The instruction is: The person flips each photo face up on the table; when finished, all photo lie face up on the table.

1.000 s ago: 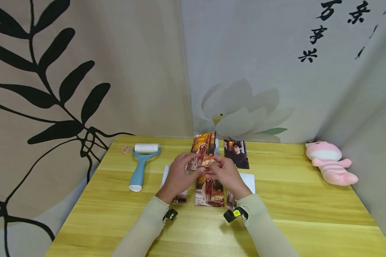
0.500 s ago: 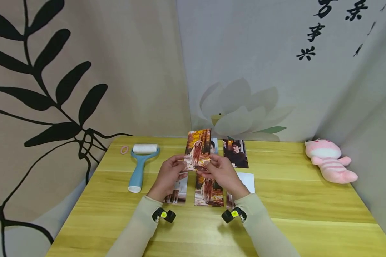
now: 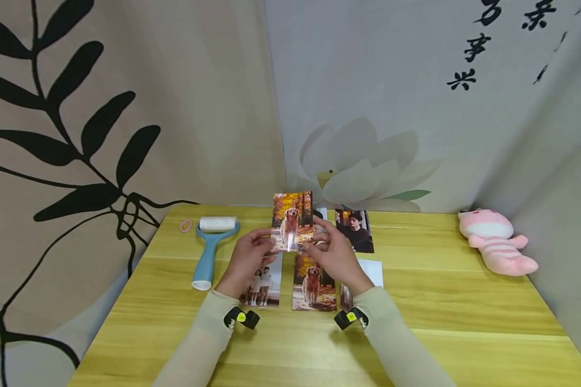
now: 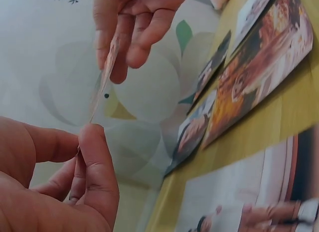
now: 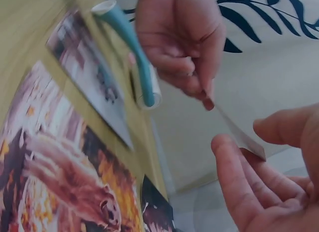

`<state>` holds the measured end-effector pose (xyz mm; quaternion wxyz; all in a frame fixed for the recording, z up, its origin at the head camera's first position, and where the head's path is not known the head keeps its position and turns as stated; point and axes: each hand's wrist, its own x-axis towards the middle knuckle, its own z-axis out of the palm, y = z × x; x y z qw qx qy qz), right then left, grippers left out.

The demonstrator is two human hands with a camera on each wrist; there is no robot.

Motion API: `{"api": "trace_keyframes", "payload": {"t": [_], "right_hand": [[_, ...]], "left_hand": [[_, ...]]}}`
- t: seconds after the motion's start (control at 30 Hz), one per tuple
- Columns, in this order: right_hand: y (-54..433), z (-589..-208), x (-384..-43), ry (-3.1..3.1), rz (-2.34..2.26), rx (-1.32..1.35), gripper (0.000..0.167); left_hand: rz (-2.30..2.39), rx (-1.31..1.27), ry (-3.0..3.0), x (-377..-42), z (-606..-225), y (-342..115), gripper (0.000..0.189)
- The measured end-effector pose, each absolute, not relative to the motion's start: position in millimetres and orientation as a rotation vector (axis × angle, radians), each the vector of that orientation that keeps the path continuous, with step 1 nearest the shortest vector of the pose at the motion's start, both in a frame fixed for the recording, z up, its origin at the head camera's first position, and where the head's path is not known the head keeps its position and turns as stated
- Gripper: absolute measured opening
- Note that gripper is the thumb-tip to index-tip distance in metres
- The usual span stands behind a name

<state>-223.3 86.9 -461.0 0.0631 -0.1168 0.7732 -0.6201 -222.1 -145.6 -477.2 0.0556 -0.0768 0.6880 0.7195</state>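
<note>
A photo of a golden dog among autumn leaves (image 3: 292,220) is held up above the table, facing me. My left hand (image 3: 248,260) pinches its lower left side between thumb and forefinger. At the lower right, my right hand (image 3: 338,255) holds it lightly, thumb in front and fingers behind. In both wrist views the photo appears nearly edge-on and slightly bowed. A similar dog photo (image 3: 313,284) lies on the table below. A group photo (image 3: 263,287) is beside it, partly covered by my left hand. Another photo (image 3: 372,270) lies partly under my right hand.
At the back lie a portrait photo (image 3: 355,231) and another photo (image 3: 321,213), mostly hidden by the held one. A blue-handled lint roller (image 3: 208,258) and a pink ring (image 3: 186,226) are at left. A pink plush toy (image 3: 496,242) lies at right, near the curtain.
The held photo has risen and moved left, and it turned from tilted to nearly upright. My left hand shifted left and down, uncovering more of the group photo.
</note>
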Motion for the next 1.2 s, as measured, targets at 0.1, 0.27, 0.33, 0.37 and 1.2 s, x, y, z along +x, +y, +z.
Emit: {"api": "trace_keyframes", "payload": {"t": [0.1,0.27,0.33,0.37,1.2], "right_hand": [[85.1,-464.2,-227.8,2.502,-1.743,-0.393,0.074],[77.5,-467.1,-236.6,2.603,-1.622,-0.454,0.065],[73.8,-468.0,-239.7,2.623,-1.586,-0.464,0.062],[71.9,-468.5,-241.2,2.642,-1.563,-0.477,0.062],[27.7,-498.8,-278.4,2.699,-1.250,-0.486,0.057]], "left_hand": [[2.164,-0.247,2.107,-225.6,-476.4,-151.1,0.037],[2.167,-0.290,2.067,-231.0,-478.2,-163.3,0.040],[2.169,-0.304,2.045,-233.0,-479.7,-168.6,0.041],[2.170,-0.306,2.037,-233.9,-480.2,-171.1,0.041],[1.944,-0.337,2.437,-254.9,-506.6,-199.7,0.038]]}}
